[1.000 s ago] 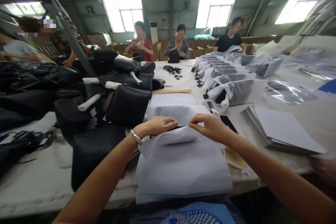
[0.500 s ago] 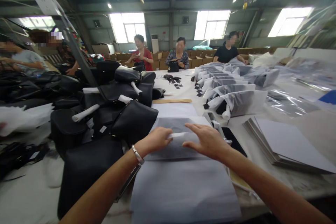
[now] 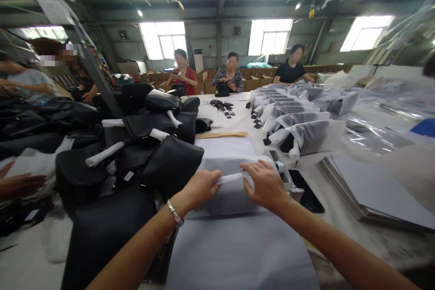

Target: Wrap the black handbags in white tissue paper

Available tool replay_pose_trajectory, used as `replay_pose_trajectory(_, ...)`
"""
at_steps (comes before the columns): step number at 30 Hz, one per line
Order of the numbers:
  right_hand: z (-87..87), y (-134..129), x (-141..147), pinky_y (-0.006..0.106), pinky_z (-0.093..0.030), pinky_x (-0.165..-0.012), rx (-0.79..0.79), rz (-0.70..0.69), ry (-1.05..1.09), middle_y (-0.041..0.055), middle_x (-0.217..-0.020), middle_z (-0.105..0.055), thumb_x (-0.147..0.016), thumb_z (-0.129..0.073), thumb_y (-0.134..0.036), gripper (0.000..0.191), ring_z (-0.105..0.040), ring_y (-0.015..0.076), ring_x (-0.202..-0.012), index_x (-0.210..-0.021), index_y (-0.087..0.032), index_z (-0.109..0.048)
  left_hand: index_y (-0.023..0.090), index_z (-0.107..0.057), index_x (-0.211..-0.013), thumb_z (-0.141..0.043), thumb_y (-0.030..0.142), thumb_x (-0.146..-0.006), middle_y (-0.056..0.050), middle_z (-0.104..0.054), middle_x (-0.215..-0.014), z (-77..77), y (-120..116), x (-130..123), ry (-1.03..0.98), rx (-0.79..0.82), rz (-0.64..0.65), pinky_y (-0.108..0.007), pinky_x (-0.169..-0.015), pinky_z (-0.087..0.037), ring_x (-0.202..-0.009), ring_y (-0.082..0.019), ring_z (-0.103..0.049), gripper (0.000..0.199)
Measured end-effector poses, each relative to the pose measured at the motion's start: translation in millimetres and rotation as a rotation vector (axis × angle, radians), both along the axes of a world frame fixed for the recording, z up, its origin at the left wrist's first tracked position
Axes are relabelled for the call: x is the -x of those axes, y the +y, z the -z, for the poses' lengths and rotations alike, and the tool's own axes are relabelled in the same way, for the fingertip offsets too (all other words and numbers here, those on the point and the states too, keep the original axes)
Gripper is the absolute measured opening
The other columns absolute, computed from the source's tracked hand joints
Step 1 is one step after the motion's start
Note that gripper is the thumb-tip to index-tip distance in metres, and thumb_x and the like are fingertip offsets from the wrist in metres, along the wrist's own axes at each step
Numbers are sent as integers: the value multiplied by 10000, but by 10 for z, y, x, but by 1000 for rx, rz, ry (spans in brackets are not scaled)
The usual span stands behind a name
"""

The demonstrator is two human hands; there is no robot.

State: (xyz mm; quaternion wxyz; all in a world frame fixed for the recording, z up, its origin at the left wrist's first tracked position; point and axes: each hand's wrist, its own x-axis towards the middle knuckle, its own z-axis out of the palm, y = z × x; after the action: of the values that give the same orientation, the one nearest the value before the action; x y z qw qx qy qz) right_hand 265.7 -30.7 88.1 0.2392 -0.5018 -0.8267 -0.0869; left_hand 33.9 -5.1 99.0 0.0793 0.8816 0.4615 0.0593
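Note:
My left hand (image 3: 200, 188), with a silver bangle at its wrist, pinches one end of a narrow strip of folded white paper (image 3: 230, 178). At the strip's other end is my right hand (image 3: 267, 184), its thumb and fingers apart and curved around that end; whether they touch it I cannot tell. Under both hands lies a greyish flat piece covered by thin white tissue paper (image 3: 222, 204); what is inside does not show clearly. It rests on a stack of large white paper sheets (image 3: 238, 249) that reaches towards me.
Black handbags (image 3: 171, 158) are heaped on the left, some with paper-wrapped handles. Tissue-wrapped bags (image 3: 311, 138) stand in a row on the right. Nearby are a metal tape dispenser (image 3: 288, 181), a black phone (image 3: 306, 191) and grey boards (image 3: 370, 186). Several co-workers sit or stand around the table.
My right hand has drawn its fingers in around the strip's end, and more of the strip shows between my hands. At the far left, a co-worker's hand has come further into view.

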Motion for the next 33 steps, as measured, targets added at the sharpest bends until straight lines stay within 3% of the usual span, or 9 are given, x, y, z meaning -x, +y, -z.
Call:
replay_pose_trajectory(5, 70, 5, 58, 532, -260, -1129, -2, -40, -25, 140, -1234, -651, -811, -654, -311, 551, -576, 309, -1152, -1326, -190, -499, 228, -604, -933, -471, 332, -940, -64, -722, -849, 2, 45, -20, 1, -15, -10, -294, -670, -465, -805, -245, -700, 169)
replay_pose_trajectory(9, 102, 136, 19, 500, -274, -1130, 57, -33, -97, 96, -1082, -703, -817, -586, -123, 254, -614, 265, -1088, -1056, -201, -621, 225, -606, -908, -495, 312, -917, -73, -723, -837, -1, 52, -20, 14, -25, -19, -306, -670, -466, -801, -260, -700, 141)
replay_pose_trajectory(11, 103, 189, -15, 462, -300, -1118, 69, -34, -101, 76, -1064, -710, -827, -540, -74, 205, -631, 241, -1055, -959, -205, -626, 222, -605, -885, -505, 304, -908, -78, -723, -828, -6, 54, -19, 17, -30, -21, -311, -667, -466, -795, -268, -701, 131)
replay_pose_trajectory(16, 156, 255, -75, 348, -461, -881, 80, 47, -47, 76, -1033, -729, -915, -479, -155, 180, -673, 231, -949, -1026, -195, -615, 212, -612, -870, -505, 298, -911, -86, -725, -820, -28, 64, -26, 7, -39, -30, -316, -664, -468, -786, -273, -706, 143)
replay_pose_trajectory(20, 219, 323, -94, 308, -430, -664, 120, 150, -80, 52, -909, -752, -969, -451, -262, 189, -699, 220, -799, -1019, -215, -627, 207, -627, -941, -477, 284, -936, -82, -736, -860, -46, 109, -23, -21, -48, -51, -309, -684, -477, -806, -255, -711, 169)
replay_pose_trajectory(24, 249, 394, -91, 295, -398, -638, 144, 195, -68, 40, -931, -758, -975, -459, -302, 196, -706, 214, -821, -1000, -223, -637, 206, -650, -991, -496, 261, -930, -72, -747, -929, -50, 211, 1, -37, -53, -58, -299, -729, -486, -861, -243, -711, 174)
replay_pose_trajectory(33, 374, 437, -110, 294, -388, -632, 122, 214, -13, 30, -923, -761, -964, -475, -322, 193, -704, 214, -805, -1012, -231, -638, 214, -669, -985, -472, 297, -958, -68, -748, -878, -64, 336, -21, -13, -96, -46, -299, -724, -493, -811, -231, -709, 216)
